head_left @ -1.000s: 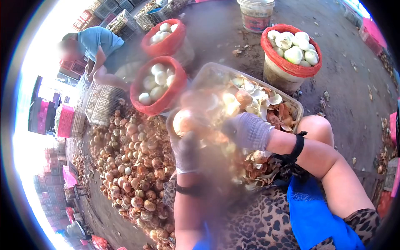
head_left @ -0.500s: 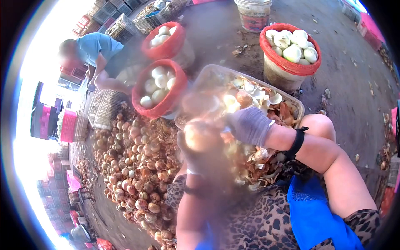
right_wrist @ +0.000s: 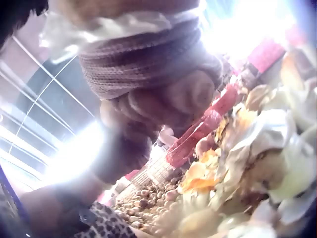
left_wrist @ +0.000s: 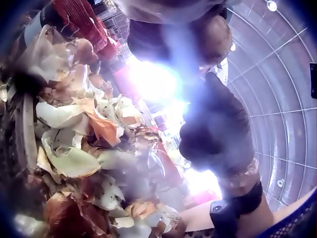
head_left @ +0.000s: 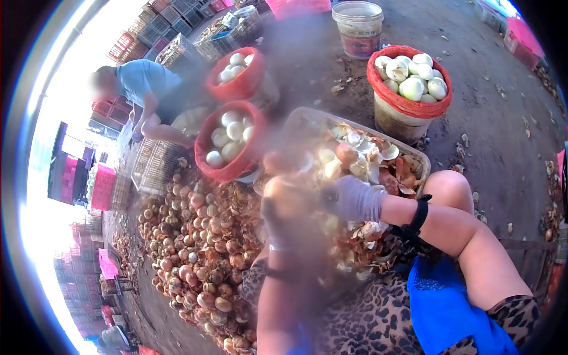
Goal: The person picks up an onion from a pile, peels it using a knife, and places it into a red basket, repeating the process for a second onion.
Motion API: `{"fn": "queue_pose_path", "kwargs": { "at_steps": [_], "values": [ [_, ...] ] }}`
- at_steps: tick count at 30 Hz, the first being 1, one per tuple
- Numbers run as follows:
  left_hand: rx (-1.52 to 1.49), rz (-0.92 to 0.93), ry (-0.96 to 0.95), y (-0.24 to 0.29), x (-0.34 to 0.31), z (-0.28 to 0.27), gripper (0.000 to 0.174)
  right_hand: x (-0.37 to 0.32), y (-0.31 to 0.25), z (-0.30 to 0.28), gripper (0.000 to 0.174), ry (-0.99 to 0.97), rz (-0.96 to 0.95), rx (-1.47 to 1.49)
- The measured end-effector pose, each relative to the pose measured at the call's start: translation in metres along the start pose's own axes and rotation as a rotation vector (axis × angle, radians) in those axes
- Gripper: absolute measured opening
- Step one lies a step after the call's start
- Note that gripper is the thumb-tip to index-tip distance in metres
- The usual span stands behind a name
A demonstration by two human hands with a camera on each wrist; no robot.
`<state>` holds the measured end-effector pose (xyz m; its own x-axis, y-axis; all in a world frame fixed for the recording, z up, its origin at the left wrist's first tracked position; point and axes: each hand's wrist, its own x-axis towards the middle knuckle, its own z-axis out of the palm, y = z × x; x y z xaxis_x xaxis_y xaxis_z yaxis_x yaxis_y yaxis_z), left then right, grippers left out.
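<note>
In the head view my gloved left hand [head_left: 277,225] grips an onion [head_left: 289,196] over the near side of a clear plastic tub [head_left: 300,118]. Part of the view there is blurred. The same onion [left_wrist: 219,39] shows beside the left hand's fingers in the left wrist view. My right hand [head_left: 358,199], in a grey knit glove, is close by on the onion's right with its fingers curled. I cannot tell what lies inside its curled fingers. Loose onion skins [head_left: 378,154] fill the tub below both hands.
A large heap of unpeeled onions [head_left: 201,254] lies on the ground at left. Red-rimmed buckets of peeled onions [head_left: 229,142] stand beyond it, with another bucket [head_left: 408,112] at the back right. A lidless white bucket [head_left: 357,29] and a bending person [head_left: 145,83] are farther off.
The left hand with its onion has come down and right, closer to the right hand. The right hand stays over the tub. The whole scene sits slightly lower as the head view shifted.
</note>
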<state>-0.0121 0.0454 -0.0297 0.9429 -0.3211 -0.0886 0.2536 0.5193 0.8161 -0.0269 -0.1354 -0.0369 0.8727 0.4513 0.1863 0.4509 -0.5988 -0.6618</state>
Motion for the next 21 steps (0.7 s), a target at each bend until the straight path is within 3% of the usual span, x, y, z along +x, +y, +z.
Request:
{"fn": "queue_pose_path", "kwargs": {
  "at_steps": [2,5,6,8,9,10,13,14,16,18,19,20,21],
  "values": [
    [0.016,-0.022,-0.059,0.0,0.001,0.0,0.073,0.0,-0.014,-0.022,0.026,0.229,-0.116,0.036],
    [0.071,-0.096,0.102,-0.022,-0.005,-0.023,0.072,-0.001,-0.016,-0.027,0.034,0.341,-0.033,0.177],
    [0.091,-0.139,0.173,-0.036,-0.003,-0.028,0.072,-0.004,-0.024,-0.038,0.031,0.334,0.057,0.284],
    [-0.021,-0.172,0.006,-0.026,-0.004,-0.013,0.07,-0.005,-0.011,-0.029,0.027,0.323,0.021,0.288],
    [0.076,-0.204,-0.116,-0.014,-0.004,-0.009,0.072,-0.009,-0.027,-0.049,0.026,0.286,0.008,0.258],
    [0.105,-0.143,-0.059,-0.016,-0.004,-0.001,0.074,-0.008,-0.026,-0.051,0.028,0.261,0.016,0.257],
    [0.059,-0.198,0.004,-0.018,-0.007,-0.004,0.077,0.002,-0.011,-0.028,0.02,0.268,0.071,0.435],
    [0.188,-0.122,0.071,-0.028,-0.009,-0.005,0.078,-0.004,-0.029,-0.029,0.018,0.539,0.058,0.885],
    [-0.344,-0.356,0.254,-0.018,-0.016,0.015,0.073,-0.004,-0.031,-0.026,0.016,0.518,0.232,1.325],
    [-0.106,-0.228,0.137,-0.012,-0.005,0.015,0.067,0.01,0.0,-0.026,0.019,0.236,0.416,1.291],
    [0.037,-0.151,0.062,-0.007,-0.002,0.013,0.064,0.009,-0.002,-0.028,0.018,0.286,0.433,1.115],
    [-0.022,-0.184,0.03,-0.003,-0.001,0.01,0.062,0.009,-0.004,-0.032,0.018,0.345,0.447,0.928],
    [-0.238,-0.342,-0.01,0.003,0.003,0.008,0.067,0.012,0.001,-0.031,0.018,0.373,0.258,0.682]
  ]
}}
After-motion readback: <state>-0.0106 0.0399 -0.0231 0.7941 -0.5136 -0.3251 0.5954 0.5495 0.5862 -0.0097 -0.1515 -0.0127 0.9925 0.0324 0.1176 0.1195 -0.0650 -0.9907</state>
